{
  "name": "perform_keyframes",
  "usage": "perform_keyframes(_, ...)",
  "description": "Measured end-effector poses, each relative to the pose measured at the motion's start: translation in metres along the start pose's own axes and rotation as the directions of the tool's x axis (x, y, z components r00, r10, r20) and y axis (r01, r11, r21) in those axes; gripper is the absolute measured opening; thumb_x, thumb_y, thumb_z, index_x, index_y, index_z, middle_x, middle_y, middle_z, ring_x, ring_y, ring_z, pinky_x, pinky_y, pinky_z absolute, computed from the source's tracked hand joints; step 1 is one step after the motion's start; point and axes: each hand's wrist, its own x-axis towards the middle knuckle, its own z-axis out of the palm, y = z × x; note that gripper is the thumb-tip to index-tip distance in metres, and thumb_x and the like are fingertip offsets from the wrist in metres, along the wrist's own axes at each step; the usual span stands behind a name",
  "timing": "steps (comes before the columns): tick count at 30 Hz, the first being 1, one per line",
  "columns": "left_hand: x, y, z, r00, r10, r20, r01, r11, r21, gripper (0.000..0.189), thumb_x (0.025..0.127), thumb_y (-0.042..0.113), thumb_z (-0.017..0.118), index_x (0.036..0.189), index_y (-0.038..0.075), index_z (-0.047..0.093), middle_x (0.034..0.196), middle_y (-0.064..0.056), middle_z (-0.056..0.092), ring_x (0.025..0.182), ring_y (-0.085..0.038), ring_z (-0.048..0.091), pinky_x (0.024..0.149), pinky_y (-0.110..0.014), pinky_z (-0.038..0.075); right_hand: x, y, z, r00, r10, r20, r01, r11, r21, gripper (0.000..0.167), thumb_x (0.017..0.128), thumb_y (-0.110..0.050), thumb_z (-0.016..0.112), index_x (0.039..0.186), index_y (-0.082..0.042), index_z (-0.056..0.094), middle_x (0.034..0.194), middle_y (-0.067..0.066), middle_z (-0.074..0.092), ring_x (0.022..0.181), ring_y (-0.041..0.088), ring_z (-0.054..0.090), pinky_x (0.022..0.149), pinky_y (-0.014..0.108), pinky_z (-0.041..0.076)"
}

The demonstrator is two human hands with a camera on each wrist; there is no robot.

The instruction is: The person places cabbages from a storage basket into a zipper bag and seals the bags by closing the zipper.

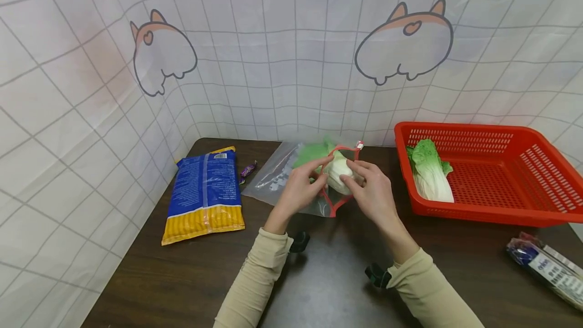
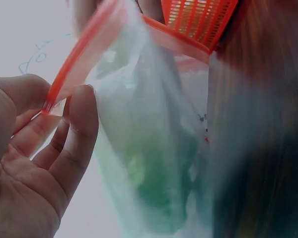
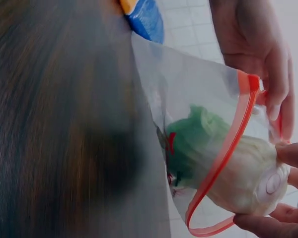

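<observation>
A clear zip bag (image 1: 268, 181) with a red zip edge is held mouth-open over the table, its mouth facing right. My left hand (image 1: 298, 189) pinches the red edge (image 2: 69, 64) between thumb and fingers. Leaf end first, a napa cabbage (image 1: 338, 172) sits partly inside the bag. Its green leaves show through the plastic, while its pale base (image 3: 270, 183) sticks out of the mouth. My right hand (image 1: 375, 194) grips the cabbage around that base with thumb and fingertips.
On the right stands a red plastic basket (image 1: 492, 212) holding another napa cabbage (image 1: 432, 173). A printed package (image 1: 546, 264) lies in front of it. To the left are a blue and yellow packet (image 1: 205, 191) and a small purple wrapped item (image 1: 248, 169). A tiled-pattern backdrop (image 1: 273, 54) closes off the back.
</observation>
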Motion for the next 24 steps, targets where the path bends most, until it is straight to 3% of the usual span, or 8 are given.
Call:
perform_keyframes(10,-0.0004,-0.0018,-0.0004,1.000,-0.001,-0.006,0.001,1.000,0.000,0.042,0.096,0.006,0.059,0.137,0.012,0.059,0.070,-0.002,0.063,0.056,-0.020,0.062,0.045,-0.024,0.043,0.0019,0.0028,0.0054,0.999,0.019,0.039,-0.020,1.000,0.023,0.043,0.090,-0.022,0.072,0.128,-0.003,0.065,0.127,0.021,0.060,0.087,0.032,0.059,0.072,0.041,0.048)
perform_keyframes(17,-0.0002,-0.0016,0.0002,0.999,-0.032,-0.002,0.032,0.999,-0.039,0.042,0.096,0.007,0.059,0.137,0.018,0.059,0.072,-0.002,0.064,0.056,-0.012,0.061,0.049,-0.027,0.049,0.0017,0.0022,0.0051,0.994,-0.006,0.106,0.004,1.000,0.021,0.041,0.091,-0.017,0.070,0.127,-0.001,0.065,0.128,0.023,0.058,0.089,0.032,0.060,0.075,0.044,0.050)
perform_keyframes(24,-0.0004,-0.0018,-0.0006,0.999,-0.014,-0.043,0.013,0.999,-0.036,0.042,0.096,0.005,0.058,0.137,0.014,0.058,0.089,-0.008,0.066,0.058,-0.012,0.060,0.047,-0.024,0.046,0.0019,-0.0005,0.0066,0.983,0.000,0.183,-0.004,1.000,0.022,0.042,0.091,-0.018,0.069,0.130,-0.002,0.063,0.133,0.022,0.055,0.105,0.038,0.059,0.085,0.051,0.050)
